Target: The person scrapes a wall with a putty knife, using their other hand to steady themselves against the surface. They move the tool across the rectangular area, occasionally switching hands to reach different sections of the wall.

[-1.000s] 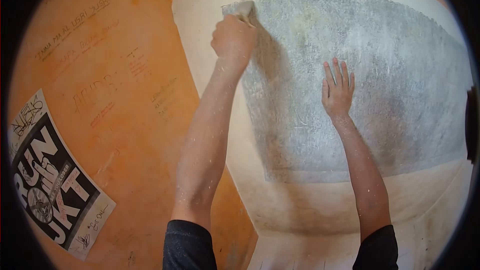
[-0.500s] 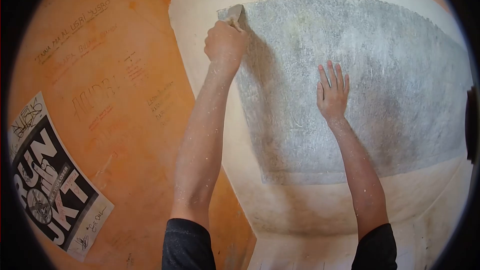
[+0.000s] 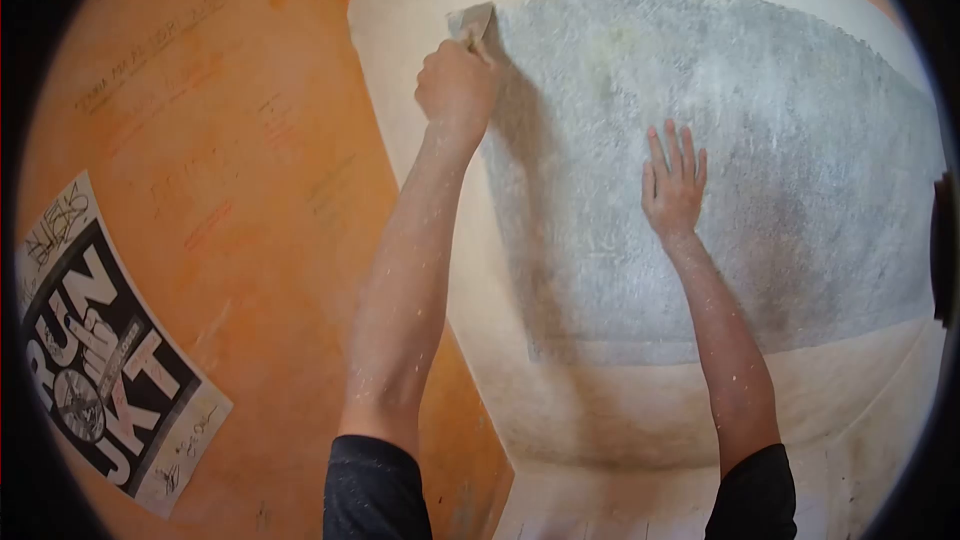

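My left hand (image 3: 458, 88) is closed around a scraper (image 3: 477, 22), its flat metal blade against the upper left corner of a rough grey patch (image 3: 610, 70) on the wall. Most of the handle is hidden in my fist. Lower and to the right, my right hand (image 3: 676, 180) lies flat on the grey patch with fingers spread, holding nothing. Pale specks dot both forearms. Cream-white wall (image 3: 410, 15) borders the grey patch on its visible sides.
To the left stands an orange wall (image 3: 270, 240) with handwriting on it. A black-and-white poster (image 3: 110, 360) hangs there at lower left. A dark object (image 3: 942, 250) sits at the right edge. Below the patch, the white surface bends at a ledge (image 3: 620, 465).
The whole view has shifted slightly and the picture is a little blurred. Both hands keep nearly the same places on the patch, the left still gripping the scraper at the corner.
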A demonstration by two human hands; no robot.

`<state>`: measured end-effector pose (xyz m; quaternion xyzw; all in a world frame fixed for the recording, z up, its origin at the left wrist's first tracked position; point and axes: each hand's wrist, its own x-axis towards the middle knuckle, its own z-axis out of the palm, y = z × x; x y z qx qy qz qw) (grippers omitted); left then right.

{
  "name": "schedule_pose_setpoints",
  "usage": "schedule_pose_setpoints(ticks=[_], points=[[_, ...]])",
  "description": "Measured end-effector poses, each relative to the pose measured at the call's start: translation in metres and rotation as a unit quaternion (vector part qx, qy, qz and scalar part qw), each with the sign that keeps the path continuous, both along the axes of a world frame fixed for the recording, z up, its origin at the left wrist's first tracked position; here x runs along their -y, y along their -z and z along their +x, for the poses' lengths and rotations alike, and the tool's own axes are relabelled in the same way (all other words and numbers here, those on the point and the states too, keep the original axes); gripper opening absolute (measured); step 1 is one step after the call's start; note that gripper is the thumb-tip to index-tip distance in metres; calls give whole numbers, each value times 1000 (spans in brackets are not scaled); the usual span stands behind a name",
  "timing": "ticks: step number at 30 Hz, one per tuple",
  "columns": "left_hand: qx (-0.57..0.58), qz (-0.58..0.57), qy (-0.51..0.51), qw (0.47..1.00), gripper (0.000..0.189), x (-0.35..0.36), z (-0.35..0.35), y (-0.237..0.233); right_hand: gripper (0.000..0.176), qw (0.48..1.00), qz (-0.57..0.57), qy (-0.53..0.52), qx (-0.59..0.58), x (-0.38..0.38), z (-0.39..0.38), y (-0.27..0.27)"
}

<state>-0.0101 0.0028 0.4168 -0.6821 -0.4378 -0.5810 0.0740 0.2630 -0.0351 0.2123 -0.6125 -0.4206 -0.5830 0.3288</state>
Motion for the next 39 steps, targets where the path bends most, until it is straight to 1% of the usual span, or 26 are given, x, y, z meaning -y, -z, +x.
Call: schedule_pose_setpoints(ticks=[1, 2, 4, 5, 7, 8, 10, 13, 14, 17, 19, 21, 23, 26, 29, 32, 35, 36, 39], points=[[4, 5, -2, 1000, 32, 2, -1, 7, 50, 1000, -9, -5, 1, -1, -4, 6], [8, 7, 1, 1000, 32, 4, -1, 3, 51, 1000, -6, -11, -1, -1, -2, 3], [-11, -43, -9, 999, 34, 5, 0, -7, 51, 999, 7, -30, -12, -2, 1, 0], [-8, -43, -7, 999, 34, 5, 0, -7, 51, 1000, 8, -28, -9, -3, 2, -3], [6, 3, -19, 1000, 34, 4, 1, 1, 52, 1000, -2, -3, -5, -2, 2, 1], [6, -1, -18, 1000, 34, 4, -2, 4, 52, 1000, -6, -3, -5, 0, 3, 4], [-34, -20, -4, 999, 30, 6, -11, -1, 52, 999, 8, -41, 12, 1, 6, 3], [-9, -1, -19, 1000, 31, 1, -10, -4, 52, 999, 12, -35, 10, 0, 5, 3], [1, 11, -10, 1000, 31, -2, -12, -1, 52, 999, 8, -39, 8, -2, 3, 6], [-29, 15, -21, 999, 30, -8, -16, 3, 52, 1000, 9, -22, 4, -1, 6, 3], [-21, 21, -22, 999, 30, -8, -11, -1, 51, 999, 19, -44, 9, -2, 5, 3], [-15, 18, -31, 999, 30, -3, -12, 1, 52, 999, 11, -36, 7, -2, 3, 3], [-47, -27, -10, 998, 29, 14, -5, -2, 52, 1000, 10, -20, 5, -1, 6, 3], [-30, 12, -8, 999, 33, 21, 18, 1, 52, 998, 13, -53, 8, -1, 6, 6], [-6, 2, -9, 1000, 33, 19, 27, 2, 51, 999, 11, -46, 3, 0, 5, 8], [-14, 5, -7, 1000, 32, 20, 27, 2, 50, 999, 18, -41, 13, -1, 8, 2], [-5, -3, 0, 1000, 32, 19, 28, 1, 49, 997, 22, -67, 12, -2, 5, 7], [-21, -24, -2, 1000, 31, 23, 28, 3, 49, 998, 16, -57, 12, 0, 4, 9], [-42, -28, 2, 999, 31, 35, 27, 4, 49, 999, 22, -46, 13, 1, 5, 2]])
